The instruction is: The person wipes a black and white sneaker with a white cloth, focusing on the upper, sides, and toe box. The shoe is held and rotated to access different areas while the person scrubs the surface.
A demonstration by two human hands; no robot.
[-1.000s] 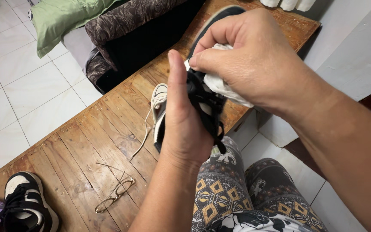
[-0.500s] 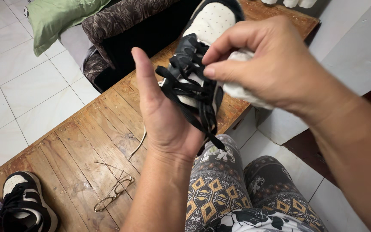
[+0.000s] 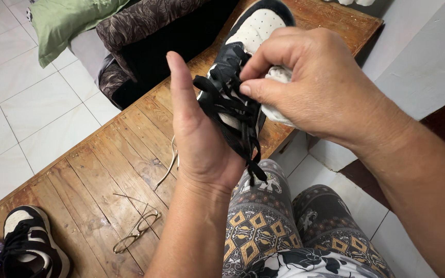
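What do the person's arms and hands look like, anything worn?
Both forearms are bare, with no sleeves in view. The left hand and right hand show no gloves, rings, watch or bands. No markings are visible on either.

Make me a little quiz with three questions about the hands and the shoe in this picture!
1. True or false: the left hand holds the black-and-white sneaker up off the wooden table.
2. What does the right hand grip? A) a brush B) a white cloth C) a spoon
3. Fill in: the eyeglasses lie on the table between the person's left arm and the second ____ at the table's near left corner.

Key: 1 true. 2 B. 3 sneaker.
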